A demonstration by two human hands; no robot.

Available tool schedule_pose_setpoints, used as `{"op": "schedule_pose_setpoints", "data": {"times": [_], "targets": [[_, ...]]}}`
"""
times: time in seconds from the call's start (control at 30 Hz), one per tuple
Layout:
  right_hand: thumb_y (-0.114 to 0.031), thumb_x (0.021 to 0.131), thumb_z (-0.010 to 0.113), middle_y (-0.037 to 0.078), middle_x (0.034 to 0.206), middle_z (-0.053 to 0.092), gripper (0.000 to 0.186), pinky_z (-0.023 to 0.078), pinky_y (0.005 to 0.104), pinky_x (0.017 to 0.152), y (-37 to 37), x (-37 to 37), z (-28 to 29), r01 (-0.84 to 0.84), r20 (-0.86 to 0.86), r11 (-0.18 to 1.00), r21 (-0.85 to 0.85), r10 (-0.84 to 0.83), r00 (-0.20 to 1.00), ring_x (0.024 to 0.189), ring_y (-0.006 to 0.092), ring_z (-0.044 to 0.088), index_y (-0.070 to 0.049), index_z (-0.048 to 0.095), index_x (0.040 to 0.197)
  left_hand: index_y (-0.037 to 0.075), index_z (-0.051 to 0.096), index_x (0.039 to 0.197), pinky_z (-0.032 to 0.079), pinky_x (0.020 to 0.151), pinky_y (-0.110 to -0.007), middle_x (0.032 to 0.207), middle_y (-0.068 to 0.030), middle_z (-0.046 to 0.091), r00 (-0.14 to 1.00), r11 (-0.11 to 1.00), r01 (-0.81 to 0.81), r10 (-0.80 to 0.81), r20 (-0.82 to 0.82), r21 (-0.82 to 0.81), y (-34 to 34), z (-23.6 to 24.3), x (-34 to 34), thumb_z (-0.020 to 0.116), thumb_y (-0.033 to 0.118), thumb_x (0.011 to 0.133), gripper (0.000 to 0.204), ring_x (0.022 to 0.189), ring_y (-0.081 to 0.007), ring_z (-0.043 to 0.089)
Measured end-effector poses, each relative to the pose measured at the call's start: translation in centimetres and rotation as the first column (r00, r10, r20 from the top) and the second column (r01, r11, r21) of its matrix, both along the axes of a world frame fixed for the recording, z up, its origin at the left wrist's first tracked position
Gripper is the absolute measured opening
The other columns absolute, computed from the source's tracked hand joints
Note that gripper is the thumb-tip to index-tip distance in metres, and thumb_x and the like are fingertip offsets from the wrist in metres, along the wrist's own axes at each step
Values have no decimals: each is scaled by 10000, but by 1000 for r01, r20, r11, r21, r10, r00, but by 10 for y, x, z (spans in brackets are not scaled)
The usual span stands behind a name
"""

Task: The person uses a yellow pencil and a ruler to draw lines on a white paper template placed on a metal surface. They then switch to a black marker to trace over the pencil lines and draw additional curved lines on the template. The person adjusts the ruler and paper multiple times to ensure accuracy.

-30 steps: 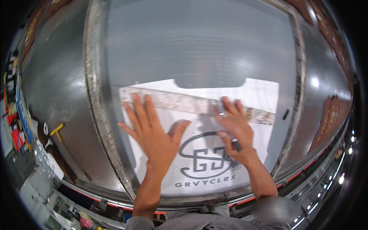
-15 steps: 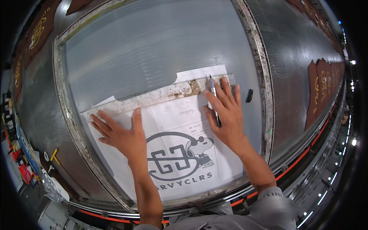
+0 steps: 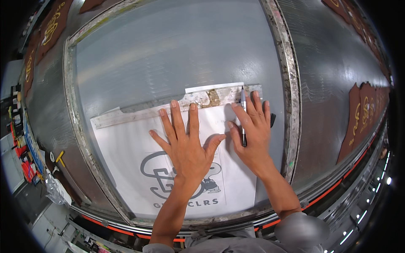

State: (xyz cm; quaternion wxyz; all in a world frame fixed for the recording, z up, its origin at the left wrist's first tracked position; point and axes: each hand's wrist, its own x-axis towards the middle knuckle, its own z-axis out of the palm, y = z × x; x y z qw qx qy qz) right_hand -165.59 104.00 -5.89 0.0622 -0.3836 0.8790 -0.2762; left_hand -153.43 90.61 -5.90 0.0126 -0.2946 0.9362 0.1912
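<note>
A large white paper sheet with a printed grey round emblem and cartoon figure lies on a grey screen mesh. Across its upper part runs a worn, stained flat ruler; a thin strip of paper shows beyond it. My left hand is spread flat on the sheet, its longer fingertips reaching the ruler. My right hand holds a pen between thumb side and fingers, tip pointing away from me, while its outer fingers rest on the ruler's right end. A black pen cap lies beside that hand, partly hidden.
A smeared frame borders the mesh. Brown printed pieces lie on the dark table at right, others at far left. A yellow-handled tool rests at the left. An orange strip runs along the table's near edge.
My left hand has slid right from the ruler's left end toward the sheet's middle. The ruler sits nearer the sheet's far edge, and the sheet is turned slightly. The pen stays in my right hand.
</note>
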Motion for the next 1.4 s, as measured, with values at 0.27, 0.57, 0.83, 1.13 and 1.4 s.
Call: {"op": "schedule_pose_setpoints", "data": {"times": [0.27, 0.57, 0.83, 1.13, 1.4], "targets": [[-170, 873, 735, 222, 1574, 440, 520, 141, 662, 1202, -5, 1, 3, 11, 25, 998, 57, -12, 1000, 1530, 437, 271, -111, 622, 1377, 144, 339, 1606, 54, 1094, -813, 1685, -228, 139, 993, 995, -45, 54, 104, -86, 3, 2, -9, 470, 772, 910, 947, 1541, -513, 57], [-191, 882, 725, 229, 1572, 443, 499, 102, 618, 1230, -4, 1, -1, 19, 27, 997, 70, -21, 999, 1531, 437, 271, -120, 640, 1368, 155, 358, 1599, 73, 1069, -835, 1674, -254, 138, 990, 994, -67, 77, 121, -87, 5, -2, -11, 479, 806, 881, 977, 1534, -534, 61], [-193, 886, 721, 260, 1560, 442, 485, 99, 634, 1221, -3, 0, 1, -7, 30, 995, 95, 4, 1000, 1523, 464, 272, -85, 637, 1352, 177, 327, 1615, 57, 1061, -840, 1682, -256, 111, 990, 996, -55, 63, 123, -69, 4, -3, -8, 484, 823, 866, 1001, 1524, -559, 62], [-181, 876, 725, 270, 1551, 451, 486, 108, 635, 1220, -4, 0, 2, -12, 23, 995, 96, 9, 1000, 1516, 473, 283, -70, 638, 1341, 181, 326, 1615, 13, 1072, -828, 1685, -271, 88, 988, 997, -68, 72, 137, -37, 4, 0, -9, 510, 812, 862, 1000, 1521, -566, 56], [-205, 886, 723, 250, 1559, 452, 439, 104, 628, 1224, -5, -1, 5, -4, 71, 994, 109, -4, 997, 1522, 457, 283, -111, 667, 1311, 161, 366, 1597, 18, 1120, -787, 1693, -234, 118, 982, 995, -74, 85, 171, -70, 4, 0, -8, 476, 830, 859, 1003, 1535, -533, 69]]}}
